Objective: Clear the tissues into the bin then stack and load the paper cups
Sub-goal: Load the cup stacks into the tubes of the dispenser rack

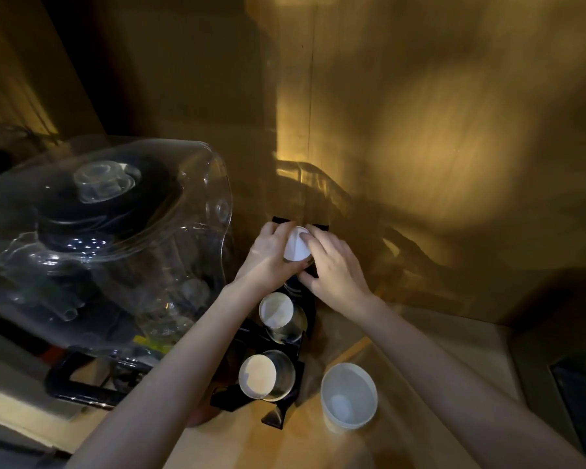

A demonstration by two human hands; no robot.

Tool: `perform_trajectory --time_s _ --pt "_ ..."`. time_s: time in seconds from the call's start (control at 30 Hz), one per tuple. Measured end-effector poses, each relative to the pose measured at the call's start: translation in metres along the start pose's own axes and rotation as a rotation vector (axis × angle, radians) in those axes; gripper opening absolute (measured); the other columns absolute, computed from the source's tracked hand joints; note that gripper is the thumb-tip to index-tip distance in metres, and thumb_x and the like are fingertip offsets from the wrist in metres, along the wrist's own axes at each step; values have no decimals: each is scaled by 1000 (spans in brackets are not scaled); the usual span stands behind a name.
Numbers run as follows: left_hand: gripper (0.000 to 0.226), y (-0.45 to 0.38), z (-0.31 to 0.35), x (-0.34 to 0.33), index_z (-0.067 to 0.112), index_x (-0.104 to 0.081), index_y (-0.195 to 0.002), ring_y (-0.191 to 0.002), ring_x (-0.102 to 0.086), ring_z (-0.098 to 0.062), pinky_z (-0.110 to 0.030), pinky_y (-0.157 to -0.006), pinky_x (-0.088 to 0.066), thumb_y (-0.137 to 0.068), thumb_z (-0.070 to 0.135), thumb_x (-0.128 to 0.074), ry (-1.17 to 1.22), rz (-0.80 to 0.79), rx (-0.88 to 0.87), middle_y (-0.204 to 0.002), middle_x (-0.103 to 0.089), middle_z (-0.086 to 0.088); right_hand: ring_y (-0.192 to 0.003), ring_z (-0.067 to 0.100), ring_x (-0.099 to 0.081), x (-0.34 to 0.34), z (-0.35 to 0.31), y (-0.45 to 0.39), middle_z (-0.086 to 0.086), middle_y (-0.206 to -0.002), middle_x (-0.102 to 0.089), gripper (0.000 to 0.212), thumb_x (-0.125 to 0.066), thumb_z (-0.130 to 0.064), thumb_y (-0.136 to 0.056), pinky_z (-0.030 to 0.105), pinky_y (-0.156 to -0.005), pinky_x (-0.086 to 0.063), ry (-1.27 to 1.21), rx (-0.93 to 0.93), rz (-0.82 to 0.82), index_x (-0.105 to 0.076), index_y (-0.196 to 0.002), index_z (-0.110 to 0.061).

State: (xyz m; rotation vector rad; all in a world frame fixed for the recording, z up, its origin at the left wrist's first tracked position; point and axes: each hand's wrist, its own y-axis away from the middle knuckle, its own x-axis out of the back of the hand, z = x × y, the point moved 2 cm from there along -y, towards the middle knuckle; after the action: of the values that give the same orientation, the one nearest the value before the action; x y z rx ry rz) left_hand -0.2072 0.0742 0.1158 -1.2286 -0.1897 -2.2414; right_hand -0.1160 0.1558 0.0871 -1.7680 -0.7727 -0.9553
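White paper cups [296, 248] sit base-up at the mouth of the black dispenser [285, 350] on the table [217, 445]. Our left hand [272, 252] and right hand [332, 265] pinch them; being light and crushable, we should grip the sides gently.
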Motion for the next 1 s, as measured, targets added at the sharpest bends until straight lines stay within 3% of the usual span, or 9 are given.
perform_trajectory --time_s 0.1,0.27,0.47,0.53,0.63,0.73,0.83,1.0 --pt "69 -4 -3 -6 11 -33 -137 -121 -46 -31 -35 -95 -41 -79 27 -67 -40 -4 45 -133 -44 -16 -117 34 -56 -6 3 2 19 -131 -57 63 -68 -27 -73 44 -93 -48 109 11 -61 -49 -127 0" --pt "72 -8 -7 -13 10 -27 -141 -129 -40 -31 -37 -103 -38 -82 29 -63 -58 -17 78 -142 -40 -17 -135 28 -33 -9 0 1 11 -153 -29 69 -52 -37 -86 41 -107 -32 145 -14 -173 -27 -142 -7" --pt "71 -10 -7 -17 14 -14 -145 -130 -39 -32 -39 -97 -42 -89 38 -52 -107 -43 103 -148 -30 -15 -138 28 -27 6 0 -12 9 -156 -19 73 -58 -27 -84 41 -109 -30 70 -70 -360 -20 -144 -12" --pt "69 -7 -10 -21 17 -11 -145 -129 -39 -32 -42 -91 -46 -91 37 -49 -179 -28 96 -148 -29 -15 -135 30 -32 15 1 -8 10 -153 -27 76 -60 -22 -83 44 -105 -37 -3 -98 -414 -16 -145 -17" --pt "71 8 -15 -27 20 -8 -145 -129 -37 -35 -43 -89 -48 -90 29 -51 -250 17 62 -144 -32 -18 -114 30 -53 25 5 15 11 -130 -53 69 -56 -23 -86 44 -87 -50 -35 -133 -401 -18 -144 -21" --pt "70 33 -15 -35 16 -17 -144 -135 -32 -38 -48 -103 -42 -86 28 -55 -301 111 1 -148 -28 -23 -98 30 -62 26 17 50 11 -110 -64 39 -45 -26 -92 41 -75 -53 93 -166 -440 -42 -128 -11" --pt "57 62 -8 -46 9 -41 -132 -127 -45 -39 -48 -98 -47 -80 21 -62 -351 218 -126 -138 -45 -25 -97 32 -62 19 32 89 14 -104 -66 24 -43 -29 -93 37 -73 -47 163 -260 -551 -54 -98 -8" --pt "21 104 5 -77 9 -63 -94 -99 -60 -30 -40 -77 -54 -80 22 -56 -340 146 -280 -104 -65 -13 -104 34 -60 -8 48 146 16 -110 -66 39 -45 -39 -90 39 -84 -51 79 -444 -697 -57 -114 -11"
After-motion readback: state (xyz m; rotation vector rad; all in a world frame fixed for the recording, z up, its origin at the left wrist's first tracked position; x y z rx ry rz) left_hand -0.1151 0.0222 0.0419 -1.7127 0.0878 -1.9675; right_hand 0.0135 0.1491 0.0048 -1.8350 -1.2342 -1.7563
